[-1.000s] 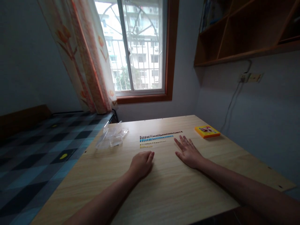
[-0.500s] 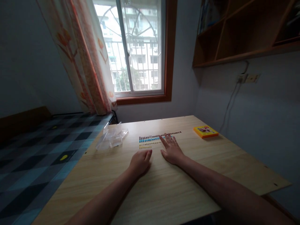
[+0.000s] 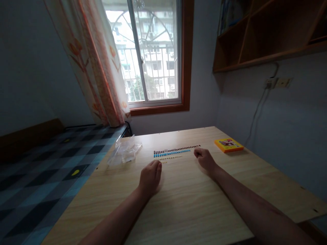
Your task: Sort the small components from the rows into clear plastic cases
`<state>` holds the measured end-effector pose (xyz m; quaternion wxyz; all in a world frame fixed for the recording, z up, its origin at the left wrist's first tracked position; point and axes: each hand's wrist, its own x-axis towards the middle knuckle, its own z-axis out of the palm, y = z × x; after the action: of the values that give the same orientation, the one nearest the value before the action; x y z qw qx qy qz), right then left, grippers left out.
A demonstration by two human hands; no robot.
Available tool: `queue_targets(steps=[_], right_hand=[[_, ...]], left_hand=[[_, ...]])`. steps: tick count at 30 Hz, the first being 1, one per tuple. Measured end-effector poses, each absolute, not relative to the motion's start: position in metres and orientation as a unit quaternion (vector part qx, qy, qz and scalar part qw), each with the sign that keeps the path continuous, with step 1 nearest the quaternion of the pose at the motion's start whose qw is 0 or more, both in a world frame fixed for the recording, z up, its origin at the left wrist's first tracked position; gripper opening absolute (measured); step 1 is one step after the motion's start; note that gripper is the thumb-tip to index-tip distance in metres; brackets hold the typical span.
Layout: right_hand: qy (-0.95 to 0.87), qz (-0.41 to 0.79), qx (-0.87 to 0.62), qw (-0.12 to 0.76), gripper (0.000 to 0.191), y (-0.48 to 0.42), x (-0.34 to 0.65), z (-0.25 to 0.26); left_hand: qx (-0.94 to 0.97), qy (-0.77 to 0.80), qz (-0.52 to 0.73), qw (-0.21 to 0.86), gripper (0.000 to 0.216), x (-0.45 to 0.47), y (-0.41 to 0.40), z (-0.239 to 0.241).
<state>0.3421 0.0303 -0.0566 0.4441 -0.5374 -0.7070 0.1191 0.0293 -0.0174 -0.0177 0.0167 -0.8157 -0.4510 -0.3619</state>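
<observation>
Behind the rows of little pieces (image 3: 171, 153) runs the far edge of the worktop (image 3: 184, 204), with lots of room on the near side. The right hand (image 3: 205, 159) is curled like a fist near the rows' right ends; before, it was spread over them. The left hand (image 3: 150, 175) has moved up, hiding part of the yellow row (image 3: 164, 162); whether it pinches anything cannot be told.

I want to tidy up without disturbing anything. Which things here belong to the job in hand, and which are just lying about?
Seemingly in use:
Brown row of small pieces
Blue row, ending near the right hand
Pale row
Yellow row, partly behind the left hand

Apparently lying about:
Clear plastic containers, far left
Yellow-orange box, far right
</observation>
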Motion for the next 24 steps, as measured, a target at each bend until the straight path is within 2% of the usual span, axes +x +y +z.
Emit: queue_targets(steps=[8,14,18,24], right_hand=[[-0.728,0.177,-0.509,0.424,0.033,0.032,0.338,-0.061],[-0.735,0.194,-0.502,0.413,0.034,0.032,0.339,-0.057],[-0.741,0.188,-0.504,0.402,0.034,0.029,0.338,-0.05],[-0.737,0.16,-0.515,0.407,0.032,0.022,0.336,-0.042]], left_hand=[[-0.797,-0.463,-0.365,0.128,0.027,0.0,0.007,0.015],[-0.681,-0.59,-0.374,0.221,0.027,-0.072,0.044,0.06],[-0.647,-0.665,-0.303,0.22,0.031,-0.115,0.056,0.066],[-0.692,-0.674,-0.17,0.195,0.035,-0.126,0.059,0.058]])
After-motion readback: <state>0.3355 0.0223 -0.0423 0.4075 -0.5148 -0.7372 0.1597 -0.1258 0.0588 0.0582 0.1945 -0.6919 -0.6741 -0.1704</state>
